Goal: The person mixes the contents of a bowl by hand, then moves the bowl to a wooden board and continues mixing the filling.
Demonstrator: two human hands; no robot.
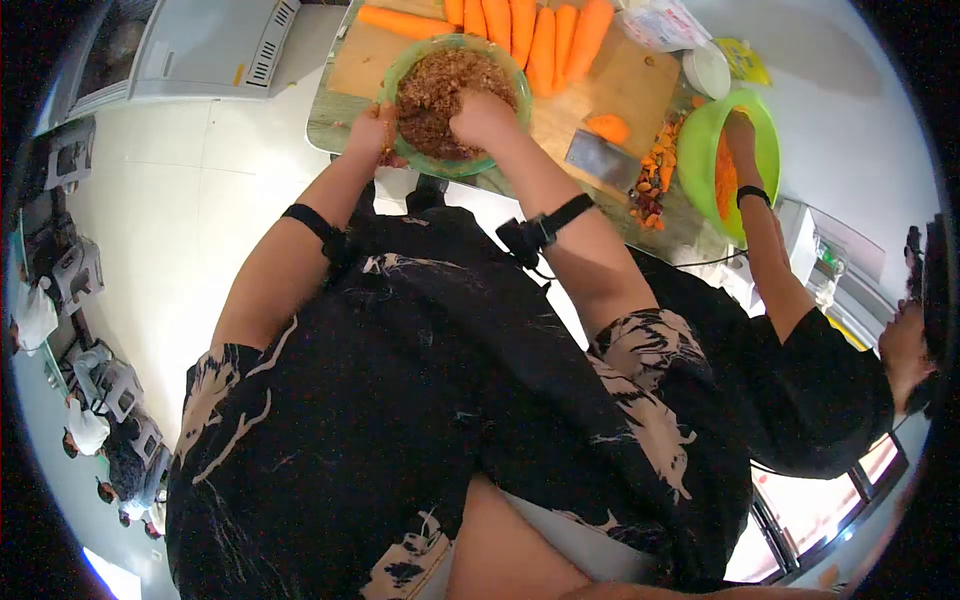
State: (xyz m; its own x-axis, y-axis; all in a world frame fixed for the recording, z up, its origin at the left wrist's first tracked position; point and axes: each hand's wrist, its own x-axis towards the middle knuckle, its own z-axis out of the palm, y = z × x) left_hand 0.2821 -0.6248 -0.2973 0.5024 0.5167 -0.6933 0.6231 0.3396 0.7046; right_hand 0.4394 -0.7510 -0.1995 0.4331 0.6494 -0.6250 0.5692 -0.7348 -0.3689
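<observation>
A green-rimmed see-through bowl (388,88) stands at the table's near edge, with a brown, crumbly, mince-like mixture (450,75) inside. My left hand (372,130) is closed on the bowl's left rim, with orange and brown bits stuck to the fingers. Inside the bowl, my right hand (482,122) is curled into a fist and pressed into the mixture; its fingertips are hidden there. Several whole carrots (542,50) lie on a wooden cutting board (580,105) beyond and to the right of the bowl.
A cleaver (602,160) and a carrot piece (608,128) lie on the board beside scattered scraps (655,175). At right, a co-worker's hand (738,130) reaches into a green basin (695,150) of shredded carrot (725,175). A white cup (707,70) stands behind.
</observation>
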